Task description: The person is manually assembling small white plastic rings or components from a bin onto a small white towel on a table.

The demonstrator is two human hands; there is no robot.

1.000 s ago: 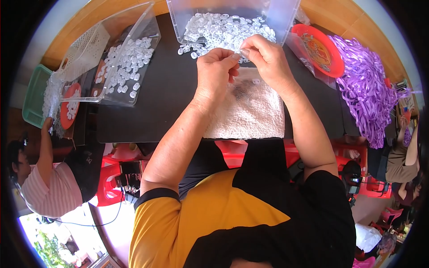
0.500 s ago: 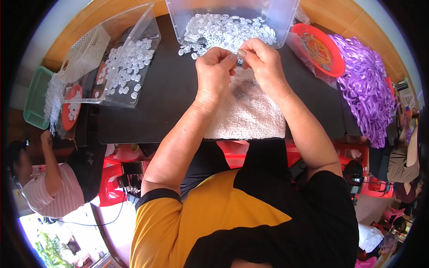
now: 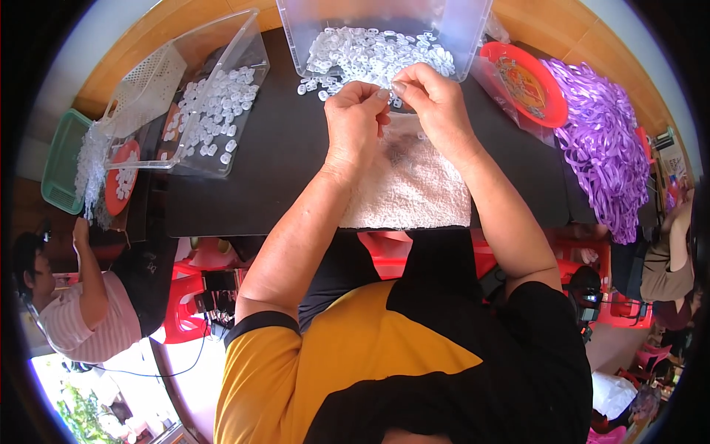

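Note:
My left hand (image 3: 355, 111) and my right hand (image 3: 435, 100) meet fingertip to fingertip above the far end of a pale terry towel (image 3: 414, 189). Both are closed in a pinch, thumbs against the fingers. Whatever they hold between them is too small and too covered to name. Just beyond my fingers lies a heap of small white plastic pieces with holes (image 3: 370, 53), spilling out of a clear plastic bin (image 3: 473, 44) tipped toward me. Some small pieces rest on the towel between my wrists, hard to tell apart.
A clear box (image 3: 225, 166) at left holds more white pieces, beside a white perforated basket (image 3: 151, 78) and a green tray (image 3: 59, 185). At right are a red plate (image 3: 558, 111) with small metal-looking parts and a heap of purple straps (image 3: 599, 140). A person (image 3: 89, 311) works at far left.
My hands keep the same pinch, with only slight finger movement. The view has shifted a little. The person at the left has turned their head.

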